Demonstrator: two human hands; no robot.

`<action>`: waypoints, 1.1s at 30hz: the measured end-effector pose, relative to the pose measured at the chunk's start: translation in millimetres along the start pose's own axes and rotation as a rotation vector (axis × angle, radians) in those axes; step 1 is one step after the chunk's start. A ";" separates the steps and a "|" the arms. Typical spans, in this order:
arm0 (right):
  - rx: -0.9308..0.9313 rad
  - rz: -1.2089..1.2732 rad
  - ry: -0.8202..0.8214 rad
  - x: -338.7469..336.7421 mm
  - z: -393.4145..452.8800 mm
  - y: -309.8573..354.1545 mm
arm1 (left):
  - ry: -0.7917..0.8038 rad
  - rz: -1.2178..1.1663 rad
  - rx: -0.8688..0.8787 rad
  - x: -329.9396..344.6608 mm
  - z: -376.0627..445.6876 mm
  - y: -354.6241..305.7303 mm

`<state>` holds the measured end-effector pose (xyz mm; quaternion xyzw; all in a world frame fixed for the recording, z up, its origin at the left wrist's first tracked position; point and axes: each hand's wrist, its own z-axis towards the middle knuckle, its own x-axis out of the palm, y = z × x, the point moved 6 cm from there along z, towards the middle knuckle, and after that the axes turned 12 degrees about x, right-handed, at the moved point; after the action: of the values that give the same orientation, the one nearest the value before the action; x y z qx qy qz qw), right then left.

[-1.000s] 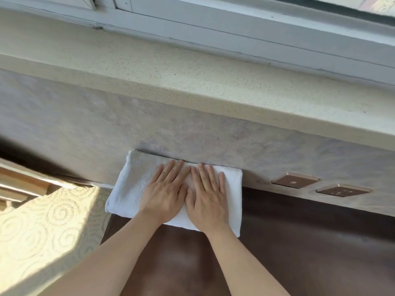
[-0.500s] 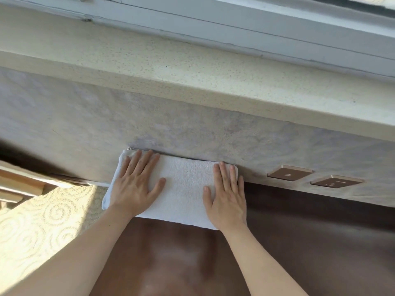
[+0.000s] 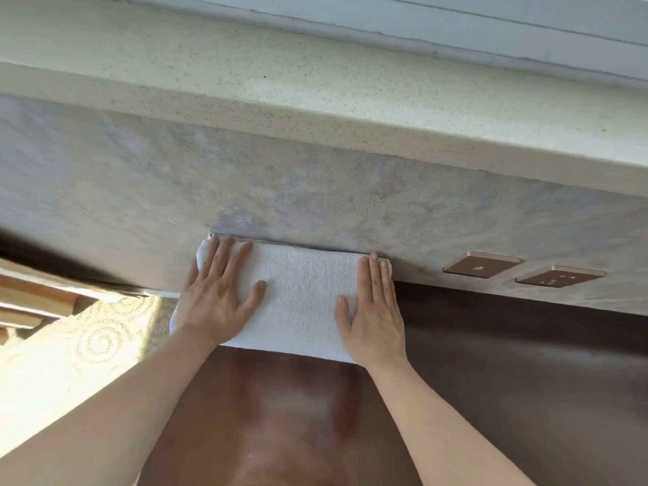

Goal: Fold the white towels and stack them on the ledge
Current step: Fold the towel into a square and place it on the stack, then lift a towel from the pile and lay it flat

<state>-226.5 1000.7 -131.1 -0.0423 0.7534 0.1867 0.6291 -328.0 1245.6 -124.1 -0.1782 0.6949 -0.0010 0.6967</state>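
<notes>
A folded white towel [image 3: 298, 296] lies flat on the dark brown tabletop [image 3: 508, 398], its far edge against the grey wall. My left hand [image 3: 217, 296] presses flat on the towel's left end, fingers straight and spread. My right hand [image 3: 375, 310] presses flat on its right end, fingers straight and together. The towel's left end hangs a little past the table's left edge. Above the wall runs the speckled cream ledge [image 3: 315, 92], bare in view.
Two bronze socket plates [image 3: 480, 266] [image 3: 557, 275] sit on the wall to the right of the towel. A patterned beige carpet [image 3: 70, 345] lies at the lower left, with wooden furniture [image 3: 35, 299] at the left edge. A window frame [image 3: 456, 19] runs above the ledge.
My hands started side by side at the towel's middle and slid apart to its two ends, smoothing it flat. The towel stays in place against the wall.
</notes>
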 end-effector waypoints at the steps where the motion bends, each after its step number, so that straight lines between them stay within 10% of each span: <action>1: 0.002 0.005 0.008 1.1 -0.7 0.4 | 0.008 -0.017 -0.003 0.4 -0.6 0.8; 20: -0.024 -0.066 0.098 -45.6 -15.9 3.7 | 0.066 -0.001 0.039 -41.8 -24.4 -33.4; 33: 0.317 0.088 -0.064 -128.1 -137.1 -151.6 | 0.136 -0.194 0.462 -57.1 -24.7 -249.8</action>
<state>-282.8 792.5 -23.2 0.0968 0.7541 0.0940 0.6428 -292.3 1019.7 -5.8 -0.0796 0.7012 -0.2387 0.6671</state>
